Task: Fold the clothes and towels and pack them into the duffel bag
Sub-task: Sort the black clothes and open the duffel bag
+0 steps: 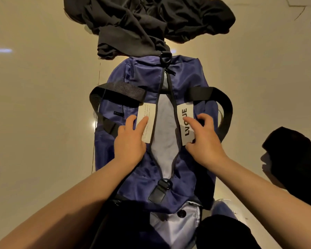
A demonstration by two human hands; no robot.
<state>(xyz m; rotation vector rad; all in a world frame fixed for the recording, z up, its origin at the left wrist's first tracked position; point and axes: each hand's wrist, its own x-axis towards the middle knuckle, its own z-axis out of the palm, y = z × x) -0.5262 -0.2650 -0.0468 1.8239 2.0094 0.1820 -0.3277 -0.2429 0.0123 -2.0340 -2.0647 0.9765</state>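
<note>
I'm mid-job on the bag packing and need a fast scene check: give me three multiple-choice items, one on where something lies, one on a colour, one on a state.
1. Where does the crumpled black garment lie?
A. Inside the bag
B. On the floor beyond the far end of the duffel bag
C. Under the left hand

2. What colour is the bag's outer fabric?
A. Red
B. Green
C. Blue-purple

3. What state is the top zipper opening in?
A. Unzipped, pale lining showing
B. Zipped fully shut
C. Covered by a towel

Answers:
1 B, the garment is heaped past the bag's far end, its edge overlapping that end.
2 C, the shell is blue-purple with black handles.
3 A, the left hand and right hand rest on either side of a gap that shows grey lining.
</note>
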